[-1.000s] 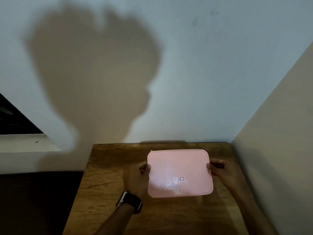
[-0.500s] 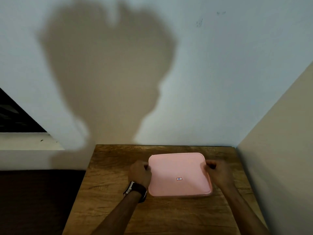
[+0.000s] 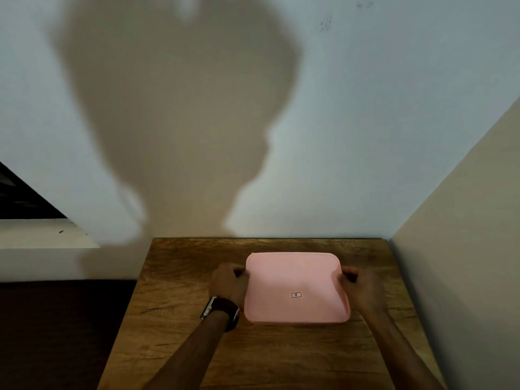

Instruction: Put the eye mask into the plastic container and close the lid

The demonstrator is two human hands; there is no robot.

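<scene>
A flat pink lid [image 3: 295, 285] with a small label covers the plastic container on the wooden table [image 3: 180, 291]. The container body under it is almost fully hidden. My left hand [image 3: 229, 282], a dark watch on its wrist, grips the lid's left edge with curled fingers. My right hand [image 3: 363, 288] grips the right edge the same way. The eye mask is nowhere to be seen; the lid hides whatever is inside.
The table stands in a corner, with a white wall [image 3: 365, 136] right behind it and a beige wall [image 3: 464, 249] close on the right. A dark floor [image 3: 56, 333] lies to the left. My shadow falls on the back wall.
The lid was tilted up toward me a second ago; it has come down flat onto the container. Both hands stayed on its side edges.
</scene>
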